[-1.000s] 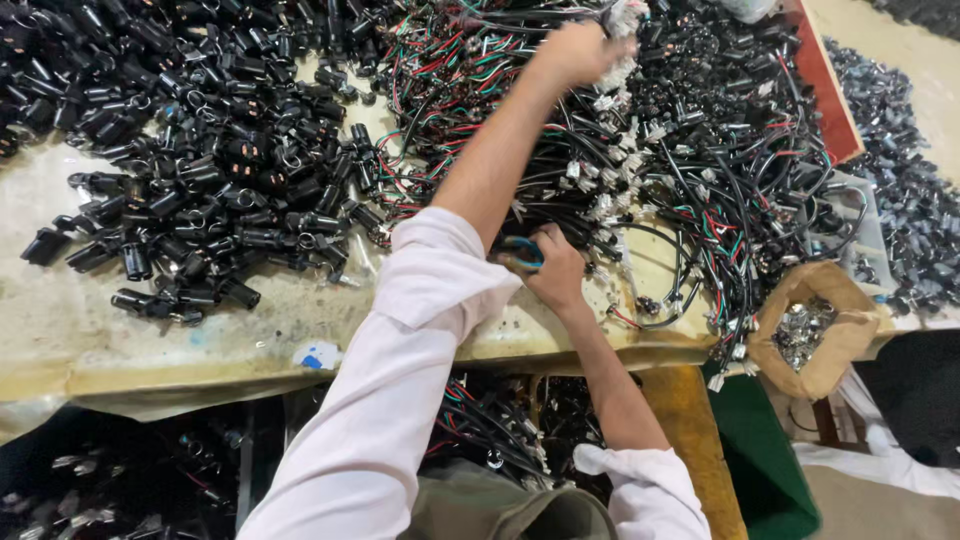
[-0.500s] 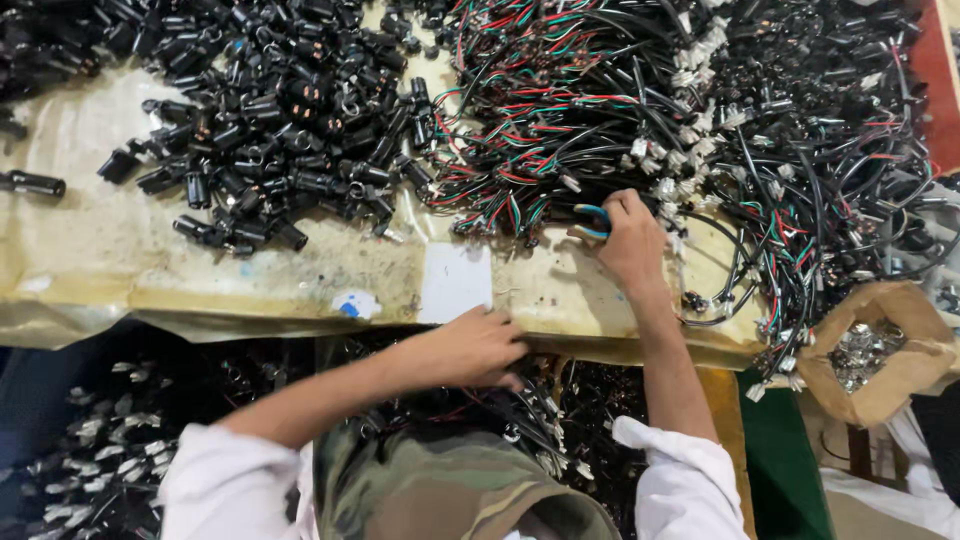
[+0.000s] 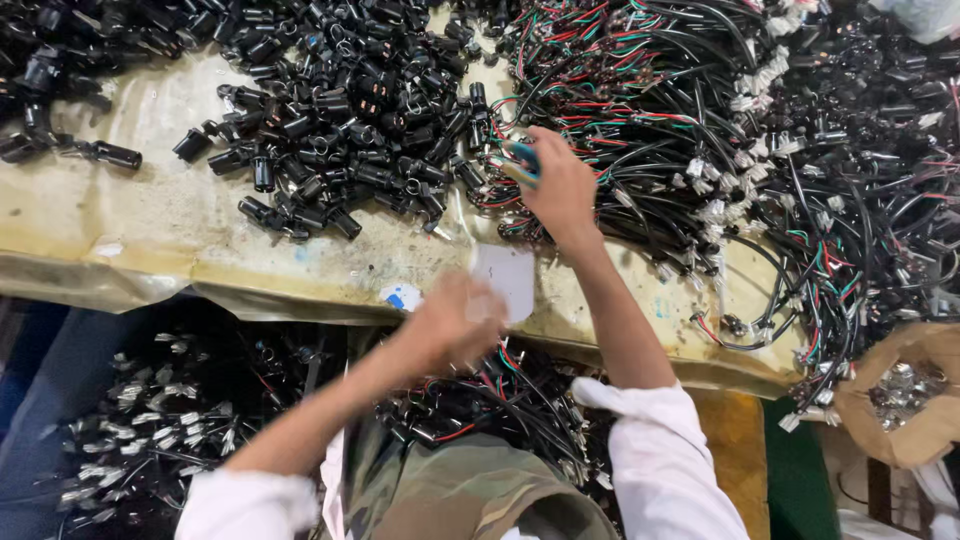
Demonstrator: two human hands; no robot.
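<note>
Right hand (image 3: 560,185) out far on the counter (image 3: 150,240), closed around a small blue tool (image 3: 522,160) beside the tangled wires (image 3: 680,130). Left hand (image 3: 450,325) blurred near the counter's near edge, by a white card (image 3: 505,280); grip hard to tell. Could snag loose wires and drag black caps (image 3: 340,110) off the edge.

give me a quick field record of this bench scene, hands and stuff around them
left hand: blurred, at the bench's front edge by a white card
right hand: holds a small blue tool at the wire pile
wire pile: black, red and green leads with white plugs
black caps: heaped to the left
bench: stained, yellowish
</note>
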